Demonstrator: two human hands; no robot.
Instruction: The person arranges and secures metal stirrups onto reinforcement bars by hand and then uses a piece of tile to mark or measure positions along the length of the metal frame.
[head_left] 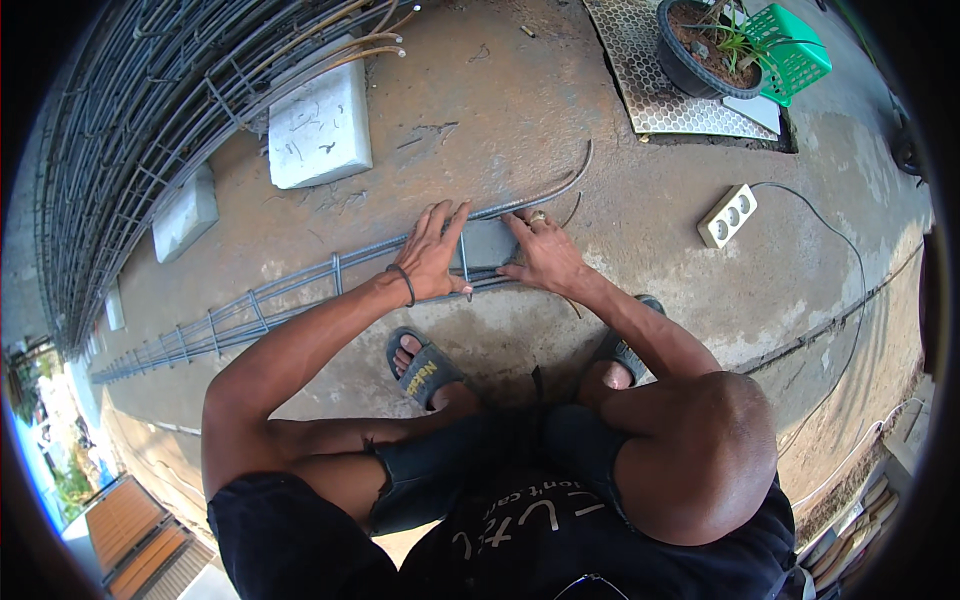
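Observation:
A long, narrow rebar cage (262, 312) lies on the concrete, running from the far left to between my feet and the wall of other cages. My left hand (432, 258) spans it, fingertips at the top bar and thumb at the lower bars, on either end of a square wire stirrup (463, 252). Just right of it, my right hand (548, 254), with a ring on it, grips across the cage's end in the same way. Between both hands shows a flat grey patch (488, 243) inside the bars; I cannot tell what it is. Bent bar ends (580, 170) stick out beyond my right hand.
Stacked rebar cages (130, 130) fill the upper left, with white blocks (320, 130) under them. At the upper right stand a potted plant (705, 55) and a green basket (795, 55) on a patterned mat (640, 75). A white power strip (727, 216) with its cord lies at right.

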